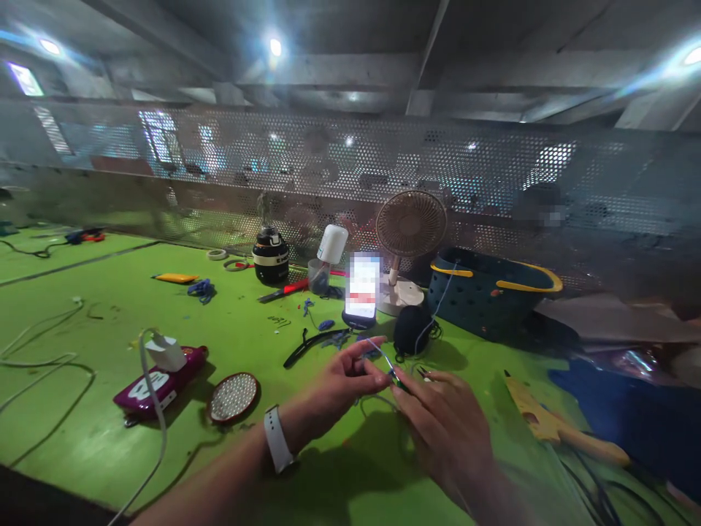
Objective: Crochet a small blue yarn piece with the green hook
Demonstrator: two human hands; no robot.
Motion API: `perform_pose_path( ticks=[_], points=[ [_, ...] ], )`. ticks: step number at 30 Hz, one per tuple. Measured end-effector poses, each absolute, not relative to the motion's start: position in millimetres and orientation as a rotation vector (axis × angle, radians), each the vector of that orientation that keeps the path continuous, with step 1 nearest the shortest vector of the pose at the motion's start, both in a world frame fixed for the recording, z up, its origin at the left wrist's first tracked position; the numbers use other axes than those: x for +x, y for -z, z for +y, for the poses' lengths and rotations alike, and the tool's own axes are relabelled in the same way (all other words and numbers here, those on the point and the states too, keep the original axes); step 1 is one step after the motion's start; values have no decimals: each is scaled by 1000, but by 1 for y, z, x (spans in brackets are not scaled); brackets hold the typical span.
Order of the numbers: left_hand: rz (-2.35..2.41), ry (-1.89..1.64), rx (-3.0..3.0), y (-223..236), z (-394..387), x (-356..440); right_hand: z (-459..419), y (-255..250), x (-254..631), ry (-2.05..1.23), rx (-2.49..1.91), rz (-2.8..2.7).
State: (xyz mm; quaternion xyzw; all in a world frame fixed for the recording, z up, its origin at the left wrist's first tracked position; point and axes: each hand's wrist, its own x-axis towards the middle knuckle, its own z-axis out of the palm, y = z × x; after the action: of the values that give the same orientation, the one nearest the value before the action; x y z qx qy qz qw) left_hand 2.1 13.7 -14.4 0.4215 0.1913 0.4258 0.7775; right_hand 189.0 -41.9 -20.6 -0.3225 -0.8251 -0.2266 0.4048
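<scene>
My left hand [350,376], with a white band at the wrist, is over the green table in the middle. A strand of blue yarn [379,348] passes from its raised index finger, and its thumb and fingers pinch a small bit of blue yarn work. My right hand [449,420] is closed on a thin crochet hook [401,383] with a green handle, its tip at the left fingertips. The piece itself is mostly hidden by the fingers. A dark ball of yarn [412,330] lies just beyond the hands, and a pale blue strand runs near it from the basket.
Behind the hands stand a lit phone [362,285], a fan [410,223] and a dark basket [482,299]. Left lie a purple power strip [158,383], its cable and a round studded disc [234,398]. A yellow tool [539,416] lies right, beside dark blue cloth [635,409].
</scene>
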Motion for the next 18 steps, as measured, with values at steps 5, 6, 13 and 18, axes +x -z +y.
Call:
perform_pose_path(
  ticks=[5,6,13,18],
  points=[
    [269,-860,833,28,11,9,-47,15,185,680,-830,-2043],
    [243,-837,818,29,11,8,-46,13,186,645,-778,-2041],
    [248,-682,848,17,22,-11,-39,-4,196,-71,-645,-1965],
    [251,-668,885,15,28,-15,-44,-1,199,-477,-780,-1584]
  ],
)
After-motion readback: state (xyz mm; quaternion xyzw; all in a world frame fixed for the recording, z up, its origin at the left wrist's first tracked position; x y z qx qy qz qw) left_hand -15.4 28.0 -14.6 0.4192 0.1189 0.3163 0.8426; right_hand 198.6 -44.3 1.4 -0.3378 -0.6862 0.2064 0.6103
